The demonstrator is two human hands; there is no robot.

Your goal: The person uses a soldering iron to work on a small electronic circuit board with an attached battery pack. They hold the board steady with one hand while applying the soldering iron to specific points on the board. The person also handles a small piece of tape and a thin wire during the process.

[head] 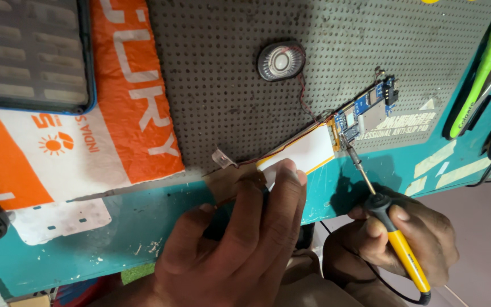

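**Soldering under way at the board end of the flat cell**

Mid-job, by the look of it — iron tip already down at the joint where the white flat battery pack (305,152) meets the small blue circuit board (370,111), at about 1 o'clock from frame centre. Red wire from the round speaker (281,61), up at 12 o'clock, already run down to that same corner; whether bonded yet, impossible to tell.

Left hand (240,244) pressed flat, fingers spread over the pack's near end and a brown card piece, pinning rather than gripping. Right hand (399,236), at 4 o'clock, closed around the yellow-and-black soldering iron (396,236) like a pen.

Pack itself: long, thin, white-faced with a yellow edge, lying aslant on the grey perforated mat (228,85), no visible swelling.
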